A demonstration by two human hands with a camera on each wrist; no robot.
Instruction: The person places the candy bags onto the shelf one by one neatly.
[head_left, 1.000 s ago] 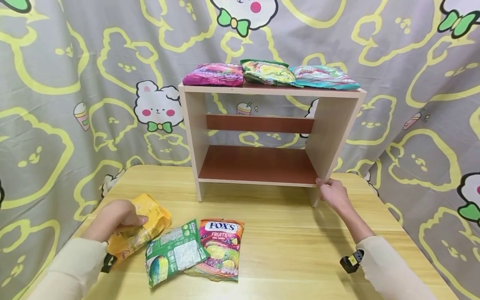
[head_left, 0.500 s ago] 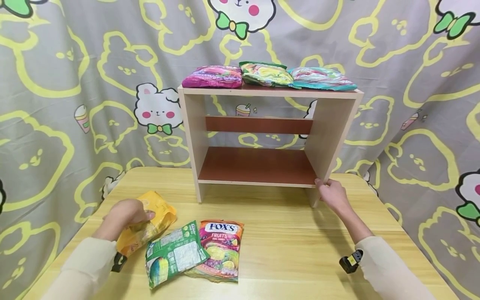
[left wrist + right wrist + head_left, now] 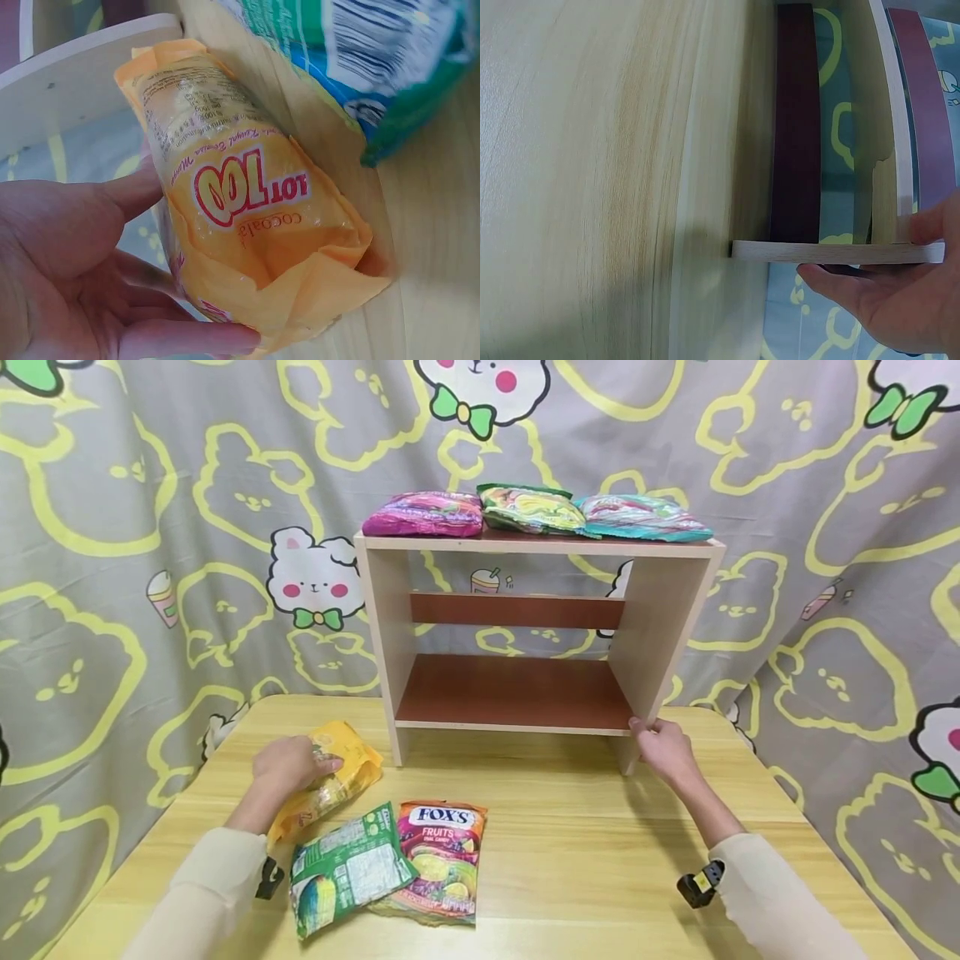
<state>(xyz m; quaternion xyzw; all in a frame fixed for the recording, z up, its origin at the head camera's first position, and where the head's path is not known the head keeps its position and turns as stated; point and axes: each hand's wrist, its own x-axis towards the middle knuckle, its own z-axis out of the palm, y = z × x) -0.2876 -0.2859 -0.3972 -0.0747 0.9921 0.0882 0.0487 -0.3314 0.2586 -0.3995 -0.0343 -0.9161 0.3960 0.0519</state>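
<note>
My left hand (image 3: 291, 766) grips a yellow-orange candy bag (image 3: 232, 187) by its side, thumb against one face and fingers round the other. In the head view the bag is tilted over the table, left of the shelf's near leg. Close by on the table lies a green candy bag (image 3: 351, 868), turned back side up, overlapping a FOX'S fruits candy bag (image 3: 442, 860). My right hand (image 3: 666, 748) pinches the lower right side panel of the small wooden shelf (image 3: 513, 547), thumb inside and fingers outside, as the right wrist view (image 3: 900, 300) also shows.
On top of the shelf lie a purple candy bag (image 3: 425, 515), a yellow-green candy bag (image 3: 531, 508) and a teal candy bag (image 3: 645, 518). A patterned curtain (image 3: 187, 468) hangs behind and beside the wooden table (image 3: 577, 868).
My left hand has carried the yellow-orange candy bag forward and right, closer to the shelf's left leg. My right hand has stayed on the side panel.
</note>
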